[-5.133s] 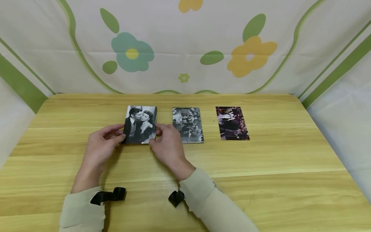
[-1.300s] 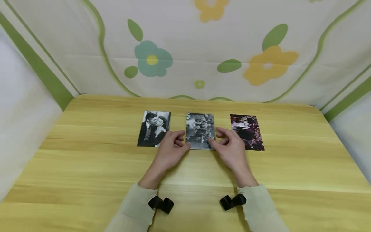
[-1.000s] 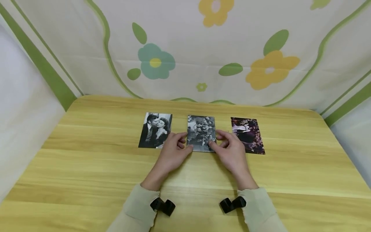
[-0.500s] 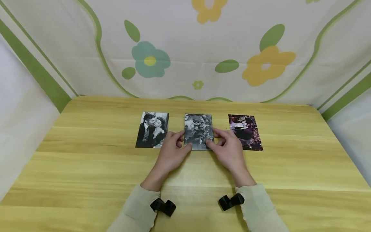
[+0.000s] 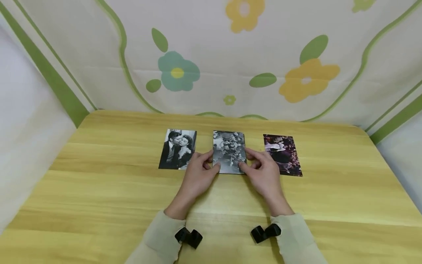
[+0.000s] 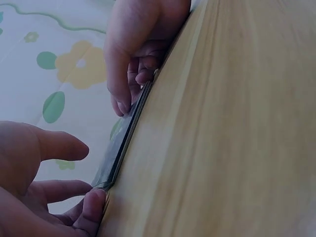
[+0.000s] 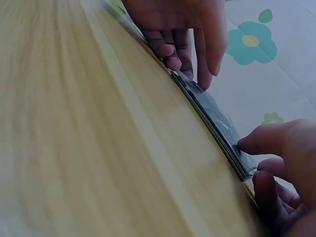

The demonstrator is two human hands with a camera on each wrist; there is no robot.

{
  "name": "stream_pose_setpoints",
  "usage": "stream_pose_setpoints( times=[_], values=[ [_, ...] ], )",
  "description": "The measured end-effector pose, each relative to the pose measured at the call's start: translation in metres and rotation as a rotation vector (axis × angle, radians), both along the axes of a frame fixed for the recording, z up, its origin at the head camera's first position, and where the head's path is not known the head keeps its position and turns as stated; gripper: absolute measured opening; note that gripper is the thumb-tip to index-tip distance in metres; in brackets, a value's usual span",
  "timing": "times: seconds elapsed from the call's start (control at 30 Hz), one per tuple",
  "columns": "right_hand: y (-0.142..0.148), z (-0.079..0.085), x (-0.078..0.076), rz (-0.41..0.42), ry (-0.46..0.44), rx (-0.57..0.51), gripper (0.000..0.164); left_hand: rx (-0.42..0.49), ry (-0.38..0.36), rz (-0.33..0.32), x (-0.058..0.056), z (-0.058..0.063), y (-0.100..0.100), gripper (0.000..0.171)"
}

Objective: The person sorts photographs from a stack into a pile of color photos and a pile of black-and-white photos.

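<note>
A stack of black-and-white photo cards lies on the wooden table between both hands; its top picture shows a crowd. Its layered edge shows in the right wrist view. My left hand holds the left side, curled fingers against the edge; in the left wrist view its thumb looks lifted off the top. The right hand grips the opposite side, thumb on the top card and fingers at the edge. To the left lies a black-and-white photo of a couple, partly covered by the left hand.
A dark colour photo lies to the right, its corner behind the right hand. The wooden table meets a floral curtain at its back edge. Black wrist mounts stick out from both sleeves.
Both hands have left the couple photo and moved right to the middle stack. Over the last second they stay there with only small finger shifts; the head view tilts slightly.
</note>
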State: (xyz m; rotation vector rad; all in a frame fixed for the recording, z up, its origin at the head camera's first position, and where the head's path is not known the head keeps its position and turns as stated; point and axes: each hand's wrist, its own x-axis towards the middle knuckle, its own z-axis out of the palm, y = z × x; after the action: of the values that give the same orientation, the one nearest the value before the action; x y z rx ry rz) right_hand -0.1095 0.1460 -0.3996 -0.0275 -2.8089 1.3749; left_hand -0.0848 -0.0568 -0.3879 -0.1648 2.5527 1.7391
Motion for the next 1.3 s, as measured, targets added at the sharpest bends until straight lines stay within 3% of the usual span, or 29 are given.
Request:
stream_pose_setpoints(
  times=[0.13,0.63,0.87,1.1,1.3],
  values=[
    [0.003,0.000,0.002,-0.024,-0.007,-0.030,0.052,0.037,-0.011,0.003,0.000,0.001,0.003,0.053],
    [0.000,0.002,0.002,-0.043,-0.027,-0.229,0.049,0.130,0.014,0.125,-0.001,0.002,0.000,0.045],
    [-0.001,0.006,0.004,-0.073,-0.028,-0.381,0.044,0.207,-0.032,0.124,0.000,0.007,-0.003,0.044],
    [-0.004,0.013,0.008,-0.059,-0.014,-0.403,0.045,0.249,-0.074,0.131,0.003,0.016,-0.012,0.044],
    [-0.007,0.020,0.008,-0.042,-0.014,-0.427,0.049,0.279,-0.089,0.123,-0.001,0.024,-0.017,0.045]
  ],
)
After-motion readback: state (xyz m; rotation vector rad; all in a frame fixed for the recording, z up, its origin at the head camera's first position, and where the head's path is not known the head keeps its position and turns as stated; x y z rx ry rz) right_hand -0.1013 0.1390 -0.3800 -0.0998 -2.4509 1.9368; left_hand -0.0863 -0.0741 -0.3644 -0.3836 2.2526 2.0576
